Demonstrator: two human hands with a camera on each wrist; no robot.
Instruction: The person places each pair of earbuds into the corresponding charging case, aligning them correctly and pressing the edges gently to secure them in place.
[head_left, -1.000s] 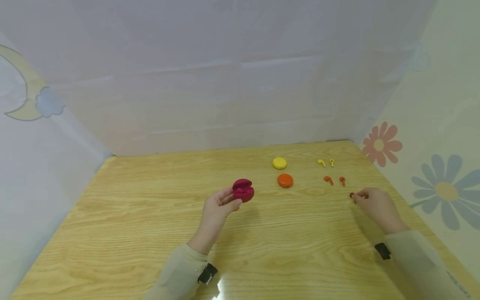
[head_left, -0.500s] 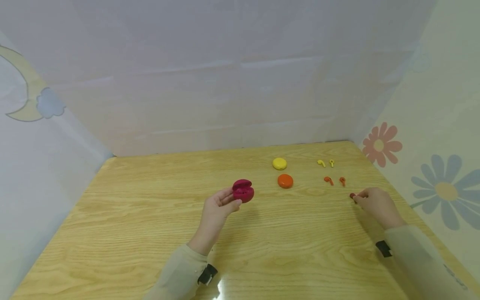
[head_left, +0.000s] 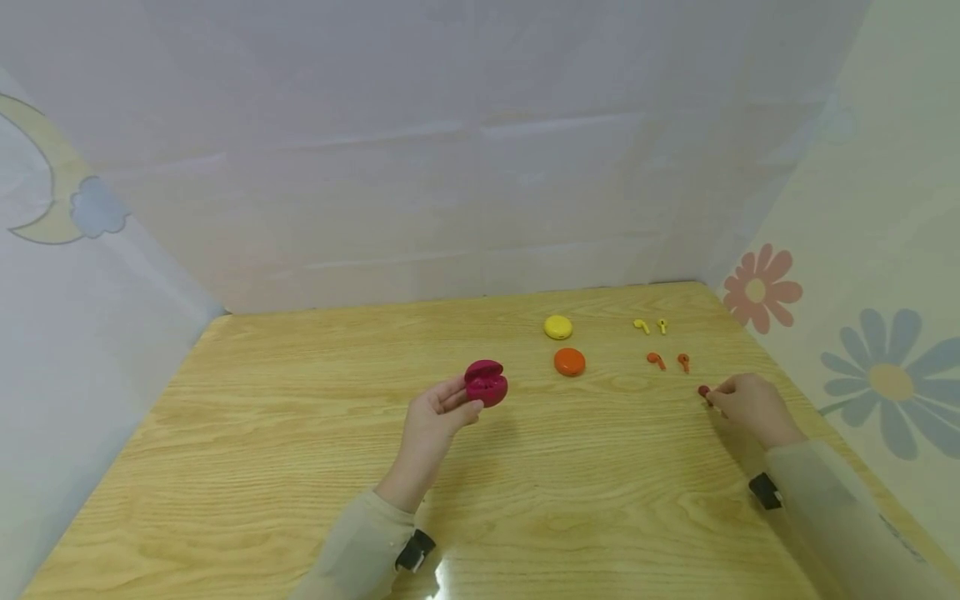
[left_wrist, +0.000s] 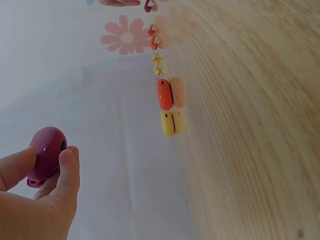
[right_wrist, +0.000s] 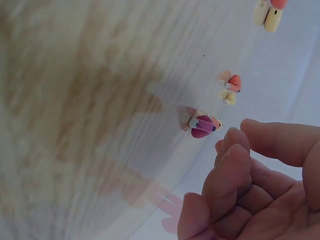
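Magenta case [head_left: 491, 394] | steady in left hand [head_left: 435, 418] | right sleeve [head_left: 832, 500] slightly farther forward

Magenta case [head_left: 491, 392], orange case [head_left: 570, 362], wood-grained table [head_left: 300, 425]

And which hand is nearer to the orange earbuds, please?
Right: the right hand is close by the orange earbuds, on their near right side; the left hand is farther off, to their left.
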